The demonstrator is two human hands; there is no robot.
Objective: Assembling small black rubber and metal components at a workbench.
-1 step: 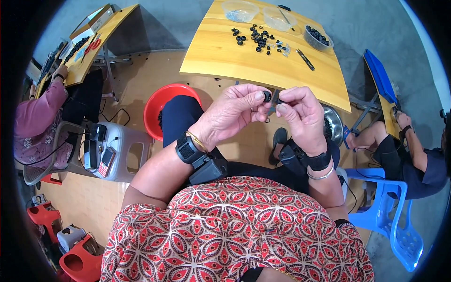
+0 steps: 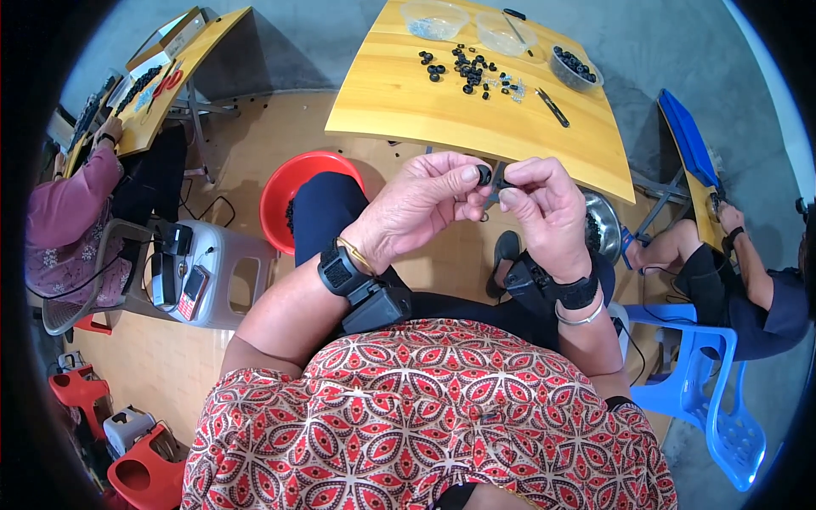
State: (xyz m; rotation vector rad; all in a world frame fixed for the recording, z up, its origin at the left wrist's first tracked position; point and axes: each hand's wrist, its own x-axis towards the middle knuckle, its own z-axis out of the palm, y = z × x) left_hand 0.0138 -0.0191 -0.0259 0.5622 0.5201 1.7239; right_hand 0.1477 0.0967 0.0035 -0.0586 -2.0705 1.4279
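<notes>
My feed comes through bright and fairly even, with a pale glare band at the upper right. I see soft shadow on the grey wall beside the yellow table, and glints on the steel bowl. The fisheye bows the table's edges and ends in black corners. The left hand and right hand look crisp; the small black pieces in them lose detail.

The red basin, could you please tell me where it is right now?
In the head view, the red basin is left of centre, between the pale grey stool and the person's left leg, which hides part of it.
</notes>
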